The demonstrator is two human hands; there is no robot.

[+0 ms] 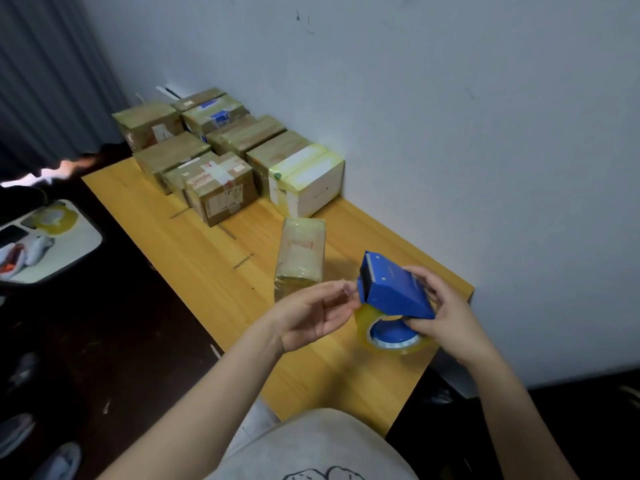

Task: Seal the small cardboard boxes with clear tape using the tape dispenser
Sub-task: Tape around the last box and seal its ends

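Note:
My right hand (441,306) grips the blue tape dispenser (394,289) above the wooden table (180,244), its toothed blade pointing up and left. A roll of clear yellowish tape (391,341) sits in the dispenser's underside. My left hand (313,313) is just left of the dispenser, thumb and fingertips pinching the free tape end (348,289) near the blade. A small tape-wrapped cardboard box (301,254) lies on the table right behind my left hand, apart from both hands.
Several taped cardboard boxes (218,188) and a white box (311,183) stand in rows at the table's far end against the white wall. At the left, a grey tray (86,244) holds another tape roll (57,220) and small items. Dark floor lies beside the table.

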